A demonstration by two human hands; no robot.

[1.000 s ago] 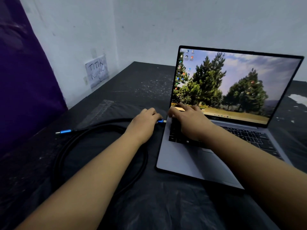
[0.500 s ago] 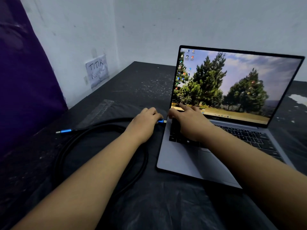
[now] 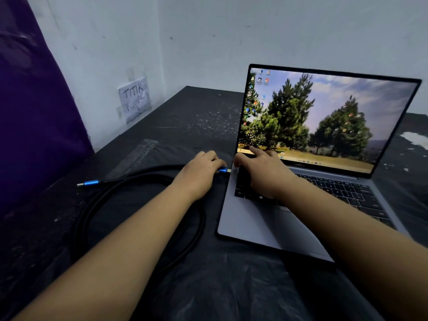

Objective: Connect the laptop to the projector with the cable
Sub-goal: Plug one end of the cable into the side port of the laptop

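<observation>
Centrally, the cable (image 3: 143, 200) lies in a loose black coil on the dark table (image 3: 185, 117), left of the laptop (image 3: 261, 225). One blue plug (image 3: 223, 170) is pinched in the fingers of the left hand (image 3: 200, 170), its metal tip pointing at the laptop's left edge, just beside it; whether the tip has entered a port cannot be told. The other blue plug (image 3: 90, 183) lies free on the table at the far left of the coil, pointing toward a purple cloth (image 3: 34, 117). The right hand (image 3: 261, 172) rests palm down on the upper left corner of the keyboard (image 3: 342, 191), fingers loosely spread and holding nothing, the index fingertip reaching the bottom of the screen (image 3: 324, 117). The laptop stands open, its lid upright and lit with a desktop picture of trees. Both bare forearms reach in from the lower edge, the left one crossing over the coil. A paper note (image 3: 135, 98) with handwriting is stuck to the pale wall (image 3: 231, 38) behind the table, near the corner. White patches mark the table at the far right.
</observation>
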